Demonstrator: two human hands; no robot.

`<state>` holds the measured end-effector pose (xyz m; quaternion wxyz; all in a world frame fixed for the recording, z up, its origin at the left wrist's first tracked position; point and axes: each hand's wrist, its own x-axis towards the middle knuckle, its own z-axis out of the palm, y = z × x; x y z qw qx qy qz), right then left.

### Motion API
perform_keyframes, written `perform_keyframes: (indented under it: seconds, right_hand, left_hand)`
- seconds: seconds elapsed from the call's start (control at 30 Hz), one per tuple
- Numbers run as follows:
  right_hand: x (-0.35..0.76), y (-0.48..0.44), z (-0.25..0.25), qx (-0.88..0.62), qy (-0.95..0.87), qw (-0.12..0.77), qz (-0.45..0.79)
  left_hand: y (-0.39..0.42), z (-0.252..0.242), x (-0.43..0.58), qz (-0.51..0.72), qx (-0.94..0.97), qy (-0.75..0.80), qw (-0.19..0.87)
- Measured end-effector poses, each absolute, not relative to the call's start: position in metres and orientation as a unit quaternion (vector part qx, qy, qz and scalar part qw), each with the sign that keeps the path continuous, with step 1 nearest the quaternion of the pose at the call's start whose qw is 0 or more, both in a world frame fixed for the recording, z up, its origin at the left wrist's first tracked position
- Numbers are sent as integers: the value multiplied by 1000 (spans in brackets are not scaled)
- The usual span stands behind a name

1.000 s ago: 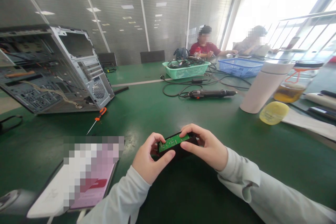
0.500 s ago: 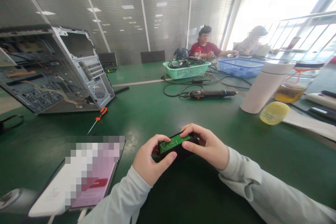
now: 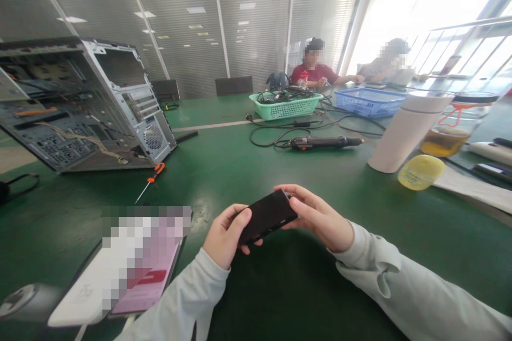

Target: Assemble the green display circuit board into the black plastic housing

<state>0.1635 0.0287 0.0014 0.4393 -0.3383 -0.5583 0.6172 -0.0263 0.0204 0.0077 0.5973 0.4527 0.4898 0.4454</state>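
Between my hands is a flat black plastic case, tilted, with a smooth broad face toward me. My left hand grips its left end, thumb on top and fingertips showing underneath. My right hand pinches the right end, thumb at the corner and fingers around the far and lower sides. The green circuit board seen in it earlier is now hidden. Left of my hands, an orange-handled screwdriver lies on the green table.
An open computer case stands at the left. A power screwdriver with its cable lies behind my hands, before a green basket and a blue basket. A white tumbler is on the right; two people sit at the far end.
The black case has been turned, so the green board no longer faces up and a plain black face shows. Both hands have shifted their grip to its ends.
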Motion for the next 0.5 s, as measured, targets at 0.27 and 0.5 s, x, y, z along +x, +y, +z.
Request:
perform_keyframes:
  seconds: [0.27, 0.5]
  right_hand:
    - [164, 30, -5, -332, -456, 461, 685]
    - [164, 34, -6, -352, -420, 439, 712]
  left_hand:
    - [33, 24, -31, 417, 102, 479, 766]
    - [31, 17, -29, 403, 88, 448, 793]
